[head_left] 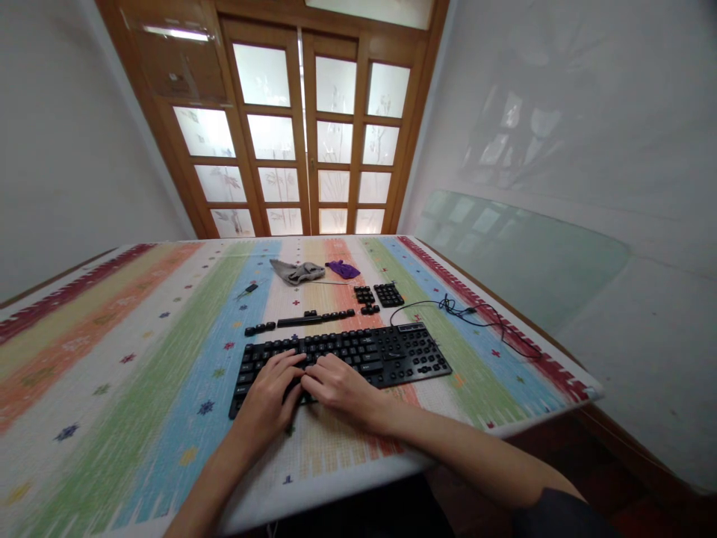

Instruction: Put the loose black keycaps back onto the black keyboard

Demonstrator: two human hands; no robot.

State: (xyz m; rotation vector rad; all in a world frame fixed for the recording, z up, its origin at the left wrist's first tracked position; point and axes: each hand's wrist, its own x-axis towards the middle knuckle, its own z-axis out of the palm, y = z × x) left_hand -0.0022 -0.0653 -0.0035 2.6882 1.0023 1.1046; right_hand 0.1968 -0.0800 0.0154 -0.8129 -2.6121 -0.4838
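Observation:
A black keyboard (364,351) lies in front of me, slightly turned. Its left and middle keys have keycaps, while the right-hand sections show bare switches. My left hand (274,385) rests over the left-middle keys, fingers stretched and a little apart. Close against it, my right hand (339,385) is over the lower middle keys with its fingers bent together; whatever is at their tips is hidden. Behind the keyboard are loose keycaps in rows: a spacebar row (299,320), a short row at left (260,329), a small block (364,294) and a number-pad block (388,294).
A grey cloth (296,272) and a purple cloth (343,269) lie farther back, with a thin rod (330,282) nearby. A small dark-headed tool (250,288) sits at left. The keyboard cable (448,305) is coiled at right on the striped tablecloth (140,359).

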